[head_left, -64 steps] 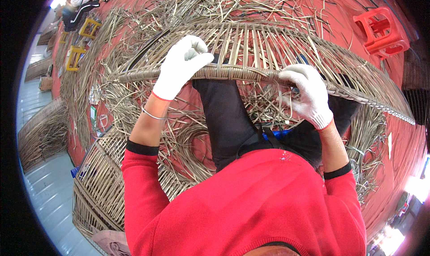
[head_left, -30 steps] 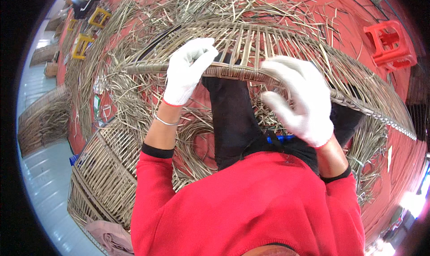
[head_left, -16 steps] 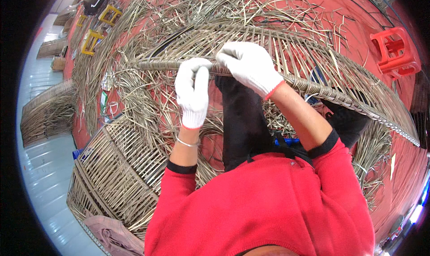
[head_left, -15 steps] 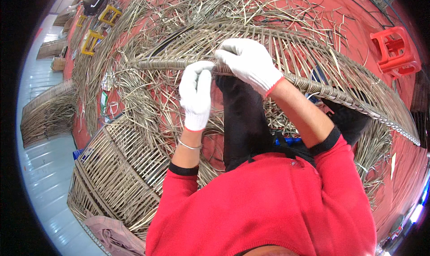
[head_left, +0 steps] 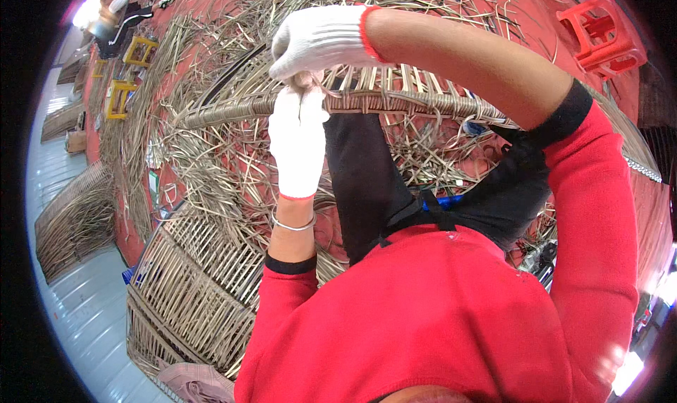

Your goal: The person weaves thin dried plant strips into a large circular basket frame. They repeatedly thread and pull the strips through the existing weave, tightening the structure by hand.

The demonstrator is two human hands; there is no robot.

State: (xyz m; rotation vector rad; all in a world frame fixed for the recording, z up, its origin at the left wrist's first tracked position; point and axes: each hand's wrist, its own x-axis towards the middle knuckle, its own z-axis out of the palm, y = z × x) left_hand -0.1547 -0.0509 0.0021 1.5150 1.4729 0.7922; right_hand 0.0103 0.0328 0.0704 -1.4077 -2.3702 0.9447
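A long woven wicker panel (head_left: 409,105) with a tightly wrapped rim stretches across in front of me, over my legs. My left hand (head_left: 299,145), in a white knit glove, covers part of that rim with its fingers closed on it. Just beyond and above it, my right hand (head_left: 321,42), gloved alike, is curled shut with the wrist bent over to the left. A thin wicker strand (head_left: 326,87) shows between the two hands, and the right fingers appear to grip it. The right fingertips are mostly hidden behind the glove.
Loose wicker strands (head_left: 211,163) litter the red floor. Another slatted wicker panel (head_left: 194,269) lies at lower left, near a folded cloth (head_left: 194,382). A red plastic stool (head_left: 603,36) stands at far right, yellow stools (head_left: 118,100) at far left. Another person (head_left: 116,22) is at upper left.
My right hand has moved left and up, its forearm now reaching across above the rim, and its fingers have curled. My left hand has shifted slightly and closed at the rim.
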